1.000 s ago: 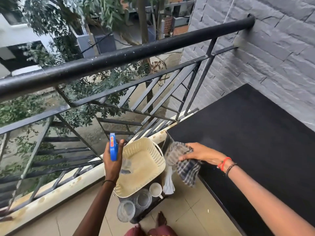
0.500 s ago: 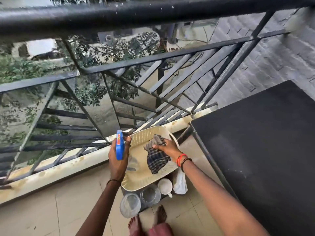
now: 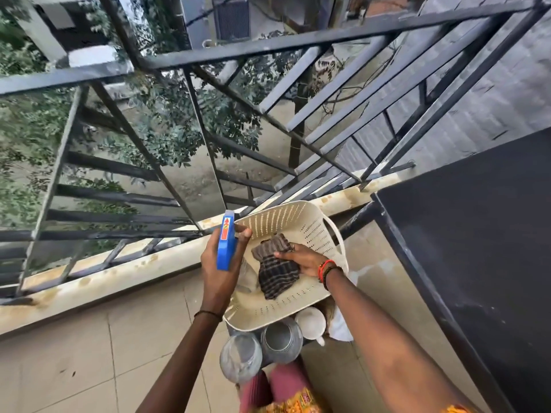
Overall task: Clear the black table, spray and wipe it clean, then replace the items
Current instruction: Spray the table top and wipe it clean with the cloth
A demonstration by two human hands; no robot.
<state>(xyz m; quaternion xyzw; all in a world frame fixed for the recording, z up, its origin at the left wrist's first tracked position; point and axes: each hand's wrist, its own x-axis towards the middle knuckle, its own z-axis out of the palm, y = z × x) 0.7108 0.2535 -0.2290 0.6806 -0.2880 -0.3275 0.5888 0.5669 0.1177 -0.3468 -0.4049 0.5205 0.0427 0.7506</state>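
Note:
The black table (image 3: 483, 234) fills the right side, its top bare. My left hand (image 3: 220, 263) grips a spray bottle with a blue trigger head (image 3: 225, 239), held upright beside a cream perforated basket (image 3: 286, 222) that sits low by the railing. My right hand (image 3: 301, 259) is inside the basket, fingers pressed on a dark checked cloth (image 3: 275, 269) that lies against the basket's bottom. Below the basket stand two glass jars (image 3: 241, 357) (image 3: 281, 338) and a white cup (image 3: 310, 323).
A black metal railing (image 3: 268, 46) on a stained ledge (image 3: 119, 275) runs along the left and far side. The floor (image 3: 89, 353) is beige tile. Grey brick wall (image 3: 492, 84) rises behind the table. My pink clothing shows at the bottom.
My right hand carried the checked cloth from the table's corner down into the cream basket. The view tilted downward. My left hand kept holding the spray bottle.

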